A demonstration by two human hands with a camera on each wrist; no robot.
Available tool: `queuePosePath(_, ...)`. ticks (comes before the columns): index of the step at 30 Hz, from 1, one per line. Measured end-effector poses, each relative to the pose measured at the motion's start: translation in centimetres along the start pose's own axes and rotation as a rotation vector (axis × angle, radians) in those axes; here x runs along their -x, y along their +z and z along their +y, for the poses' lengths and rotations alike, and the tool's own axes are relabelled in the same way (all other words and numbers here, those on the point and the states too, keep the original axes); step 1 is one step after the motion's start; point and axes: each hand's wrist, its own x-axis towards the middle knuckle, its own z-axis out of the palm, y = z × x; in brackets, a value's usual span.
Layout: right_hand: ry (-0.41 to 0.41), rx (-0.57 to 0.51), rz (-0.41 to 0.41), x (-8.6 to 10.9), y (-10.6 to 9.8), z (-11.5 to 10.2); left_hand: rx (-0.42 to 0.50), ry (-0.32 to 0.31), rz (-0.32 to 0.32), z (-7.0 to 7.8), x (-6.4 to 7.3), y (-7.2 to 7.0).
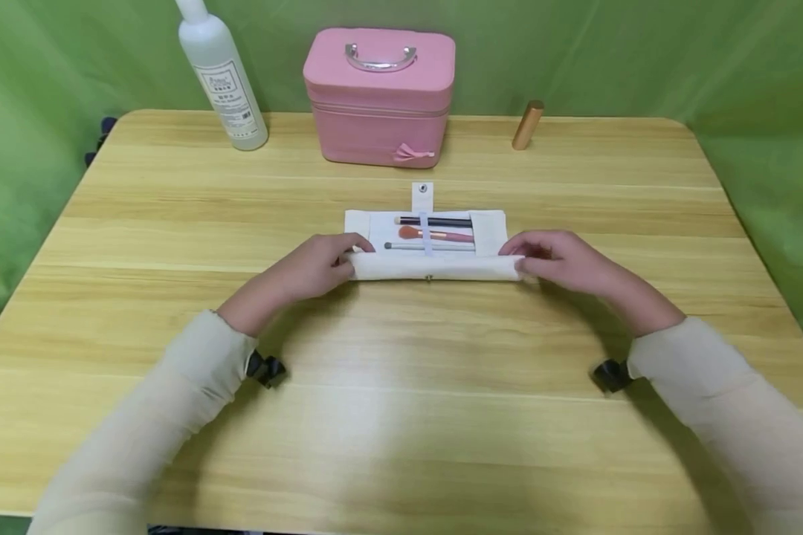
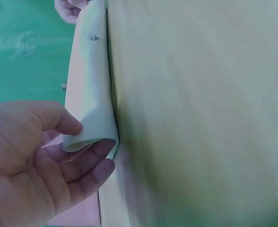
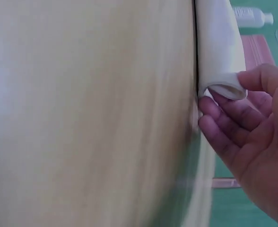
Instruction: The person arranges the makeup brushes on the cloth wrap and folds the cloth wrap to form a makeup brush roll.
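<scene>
A white fabric brush roll [image 1: 435,268] lies mid-table, its near edge folded over into a flat tube. My left hand [image 1: 317,266] pinches the left end of that fold, thumb on the outside and fingers under it. At the other end my right hand [image 1: 562,260] grips the fold the same way. Beyond the fold lie a black-handled brush [image 1: 444,222], a pink brush [image 1: 451,236] with an orange head, and a thin grey brush [image 1: 411,246], all under a pale strap. A snap tab [image 1: 422,195] sticks out at the far side. A metal snap stud [image 2: 94,38] shows on the fold.
A pink case [image 1: 381,104] with a metal handle stands at the back of the wooden table [image 1: 401,416]. Left of it is a tall white bottle [image 1: 224,82]; to its right stands a copper-coloured tube [image 1: 528,125]. Green cloth [image 1: 595,59] hangs behind.
</scene>
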Motion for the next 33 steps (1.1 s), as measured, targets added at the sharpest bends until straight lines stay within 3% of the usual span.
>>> queuePosePath(7,0.167,-0.239,-0.009,-2.0,-0.6,0.9,0.178,-0.126,0.004,-1.1,-1.8,-0.6)
queuePosePath(14,0.333,-0.362,0.021,-3.6,-0.7,1.8,0.285,-0.198,0.051,-1.4,-3.0,-0.7)
queuePosePath(20,0.399,-0.425,0.045,-4.0,-0.7,1.9,0.266,-0.227,0.109,-1.3,-3.4,-0.6)
queuePosePath(26,0.463,-0.486,0.070,-4.3,-0.8,1.8,0.214,-0.163,0.222,-1.2,-3.9,-0.5)
queuePosePath(29,0.480,-0.484,0.085,-4.4,-0.7,1.8,0.187,-0.158,0.235,-1.2,-4.1,-0.4)
queuePosePath(33,0.512,-0.443,0.111,-4.7,-0.6,1.6,0.157,-0.200,0.219,-1.3,-4.4,-0.4)
